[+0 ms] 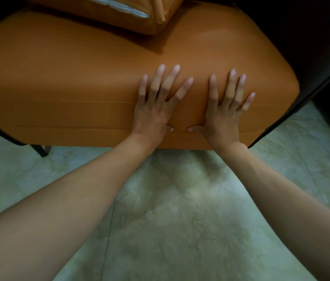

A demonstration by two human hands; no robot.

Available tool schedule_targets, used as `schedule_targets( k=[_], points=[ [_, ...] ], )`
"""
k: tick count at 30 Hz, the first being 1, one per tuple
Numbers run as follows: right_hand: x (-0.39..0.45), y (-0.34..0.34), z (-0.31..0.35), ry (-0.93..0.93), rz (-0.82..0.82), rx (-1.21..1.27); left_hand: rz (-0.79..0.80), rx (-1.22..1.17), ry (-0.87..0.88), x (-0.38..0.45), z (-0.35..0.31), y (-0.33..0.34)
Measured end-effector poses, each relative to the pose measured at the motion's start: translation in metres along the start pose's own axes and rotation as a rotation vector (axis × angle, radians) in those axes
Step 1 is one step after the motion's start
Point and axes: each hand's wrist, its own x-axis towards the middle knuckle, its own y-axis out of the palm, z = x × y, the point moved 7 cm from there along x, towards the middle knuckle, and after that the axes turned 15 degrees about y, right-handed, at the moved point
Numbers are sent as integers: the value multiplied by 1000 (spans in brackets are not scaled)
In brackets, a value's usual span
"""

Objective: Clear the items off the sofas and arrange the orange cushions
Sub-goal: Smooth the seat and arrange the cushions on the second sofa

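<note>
A large orange seat cushion [62, 78] fills the sofa seat in front of me. My left hand [156, 106] and my right hand [226, 110] lie flat side by side on its front right part, fingers spread on top and thumbs against the front face. Neither hand holds anything. A smaller orange cushion [99, 15] lies on the back of the seat at the top; an open seam on it shows white stuffing [117, 6].
The sofa's dark frame [310, 92] runs along the right side, and a dark leg [42, 150] stands under the front left. Pale green marbled floor tiles [180, 209] spread below the sofa's front edge.
</note>
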Motion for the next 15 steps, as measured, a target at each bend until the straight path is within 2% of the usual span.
schedule_targets(
  k=[7, 9, 13, 15],
  points=[
    [-8, -11, 2, 73, 34, -19, 51, -16, 9, -10, 2, -17],
    [-15, -19, 9, 81, 37, -23, 85, -23, -40, -24, 20, -22],
    [-39, -32, 64, -146, 65, -10, 110, -69, -172, -67, 76, -19],
    [-45, -36, 98, -191, 63, 6, 111, -88, -210, -89, 102, -17]
  ],
)
